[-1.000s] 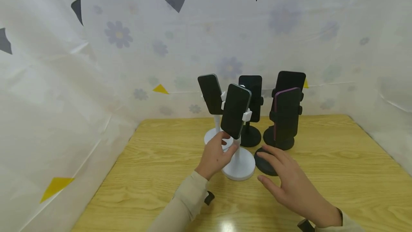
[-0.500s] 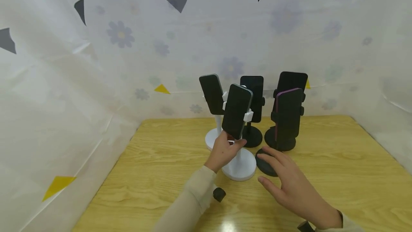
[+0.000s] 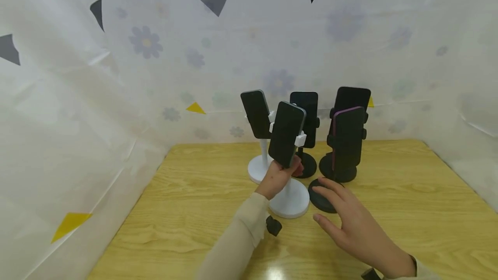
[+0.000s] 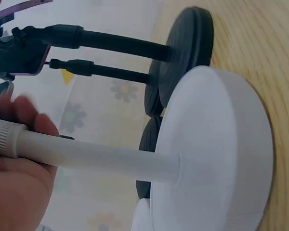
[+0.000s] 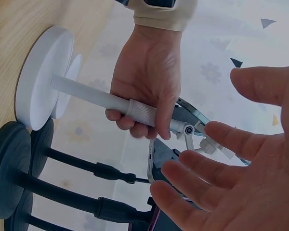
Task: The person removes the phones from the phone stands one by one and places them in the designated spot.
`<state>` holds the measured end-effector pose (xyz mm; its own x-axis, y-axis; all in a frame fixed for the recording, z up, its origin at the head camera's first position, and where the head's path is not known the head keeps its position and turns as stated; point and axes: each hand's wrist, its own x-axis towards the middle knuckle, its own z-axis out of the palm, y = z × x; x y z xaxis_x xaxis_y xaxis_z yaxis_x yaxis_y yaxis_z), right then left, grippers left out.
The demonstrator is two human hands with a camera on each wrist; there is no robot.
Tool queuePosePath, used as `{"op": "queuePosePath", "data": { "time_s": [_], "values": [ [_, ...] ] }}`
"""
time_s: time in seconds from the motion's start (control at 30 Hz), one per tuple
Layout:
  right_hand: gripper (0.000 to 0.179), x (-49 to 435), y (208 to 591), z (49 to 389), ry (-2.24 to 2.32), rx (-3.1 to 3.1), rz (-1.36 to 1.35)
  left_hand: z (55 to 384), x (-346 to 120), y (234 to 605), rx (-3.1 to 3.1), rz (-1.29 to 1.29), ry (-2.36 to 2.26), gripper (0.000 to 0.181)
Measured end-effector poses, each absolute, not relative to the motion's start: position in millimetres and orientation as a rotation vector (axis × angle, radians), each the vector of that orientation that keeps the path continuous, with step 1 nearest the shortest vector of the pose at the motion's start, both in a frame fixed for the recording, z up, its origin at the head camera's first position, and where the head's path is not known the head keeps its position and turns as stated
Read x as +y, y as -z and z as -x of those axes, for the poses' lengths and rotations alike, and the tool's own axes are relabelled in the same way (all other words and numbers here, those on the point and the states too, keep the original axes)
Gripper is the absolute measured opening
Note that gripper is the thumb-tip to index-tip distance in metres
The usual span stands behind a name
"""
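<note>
My left hand (image 3: pixel 274 180) grips the white phone stand (image 3: pixel 291 204) below its phone (image 3: pixel 287 134). Fingers and thumb wrap the ribbed collar (image 5: pixel 143 111) on the pole, as the right wrist view shows. The stand's round base (image 4: pixel 202 159) sits on the table. White clamps hold the dark-screened phone, which leans to one side. My right hand (image 3: pixel 352 224) hovers with relaxed, spread fingers and holds nothing. Nearest to it is the round base of a black phone stand (image 3: pixel 320 198), whose phone with a purple edge (image 3: pixel 348 141) stands above.
Behind stand another white stand (image 3: pixel 256 168) with a phone (image 3: pixel 255 113), and two black stands with phones, one in the middle (image 3: pixel 307 118) and one at the right (image 3: pixel 352 98). The stands are close together on the wooden table (image 3: pixel 186 211). A flower-patterned curtain (image 3: pixel 233 55) hangs behind.
My left hand has moved right and in under the front phone, and its fingers have closed round the white stand's pole. The right hand has stayed almost still.
</note>
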<state>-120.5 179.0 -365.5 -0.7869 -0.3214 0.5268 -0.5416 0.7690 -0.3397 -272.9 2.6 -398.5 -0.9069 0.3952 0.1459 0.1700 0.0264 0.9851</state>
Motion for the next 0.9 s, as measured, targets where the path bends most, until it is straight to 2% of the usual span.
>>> {"op": "queuePosePath", "data": {
  "time_s": [0.17, 0.33, 0.9],
  "values": [
    [0.053, 179, 365, 121, -0.700, -2.552, -0.645, 275, 4, 403, 2.221, -0.658, -1.911, 0.036],
    [0.052, 180, 365, 120, -0.734, -2.593, -0.638, 274, 7, 405, 2.214, -0.687, -1.935, 0.039],
    [0.050, 177, 363, 121, -0.684, -2.613, -0.616, 273, 8, 411, 2.219, -0.653, -2.009, 0.036]
  ]
}}
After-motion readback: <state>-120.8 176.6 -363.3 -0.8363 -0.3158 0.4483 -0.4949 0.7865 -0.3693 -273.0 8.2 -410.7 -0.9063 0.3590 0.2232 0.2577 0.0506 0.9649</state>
